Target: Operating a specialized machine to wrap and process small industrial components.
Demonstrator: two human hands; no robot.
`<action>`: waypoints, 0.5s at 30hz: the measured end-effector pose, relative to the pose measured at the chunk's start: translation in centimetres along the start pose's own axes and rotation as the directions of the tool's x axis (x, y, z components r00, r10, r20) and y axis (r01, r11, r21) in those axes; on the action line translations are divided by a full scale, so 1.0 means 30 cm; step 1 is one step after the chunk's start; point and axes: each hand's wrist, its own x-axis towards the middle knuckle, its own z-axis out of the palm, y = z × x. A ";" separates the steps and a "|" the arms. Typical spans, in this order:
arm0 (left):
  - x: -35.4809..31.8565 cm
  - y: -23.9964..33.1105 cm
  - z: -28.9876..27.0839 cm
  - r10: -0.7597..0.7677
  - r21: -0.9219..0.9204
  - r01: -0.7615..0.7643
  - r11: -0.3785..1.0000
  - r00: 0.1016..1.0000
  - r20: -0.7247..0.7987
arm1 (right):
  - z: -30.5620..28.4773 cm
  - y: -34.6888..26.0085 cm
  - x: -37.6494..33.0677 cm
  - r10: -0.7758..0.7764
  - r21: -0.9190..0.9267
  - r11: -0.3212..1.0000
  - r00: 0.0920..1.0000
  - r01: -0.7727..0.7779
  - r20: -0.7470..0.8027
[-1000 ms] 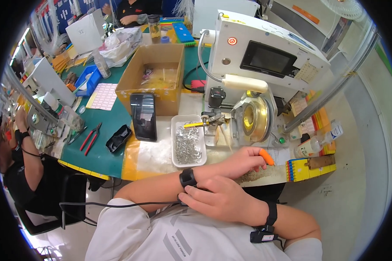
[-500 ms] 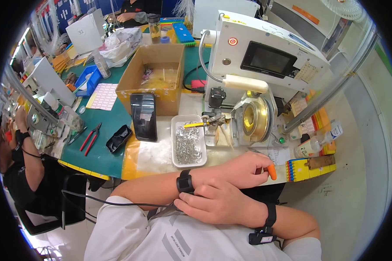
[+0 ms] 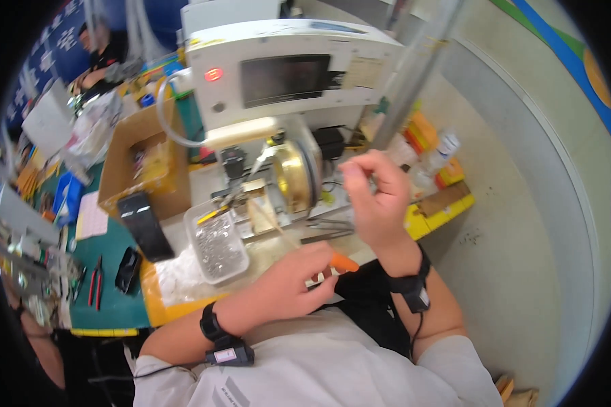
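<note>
Lying at the left of the table (image 3: 183,302), red-handled pliers (image 3: 96,279) and a black device (image 3: 144,226) sit beside a clear tray of small metal parts (image 3: 216,245). Next, the left hand (image 3: 288,285) has its grip closed on an orange-handled tool (image 3: 341,262), low at the table's near edge. Behind stands a white machine (image 3: 285,74) with a brass wheel (image 3: 293,178). Rightmost, the right hand (image 3: 373,197) is raised, fingers curled; whether they pinch anything cannot be told.

A tray (image 3: 214,245) lies left of the machine (image 3: 285,122), cardboard box (image 3: 139,166) behind it.
</note>
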 end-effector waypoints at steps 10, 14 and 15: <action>0.066 0.007 0.096 0.304 0.222 -0.311 0.924 0.950 0.066 | 0.034 0.033 -0.016 -0.010 -0.016 1.000 1.000 0.011 0.023; 0.086 0.051 0.106 0.312 0.222 -0.311 0.924 0.949 0.033 | 0.043 0.066 -0.013 -0.230 -0.174 0.954 0.968 0.244 0.098; 0.097 0.066 0.105 0.315 0.220 -0.318 0.922 0.948 0.048 | 0.043 0.065 -0.007 -0.277 -0.192 0.936 0.955 0.294 0.109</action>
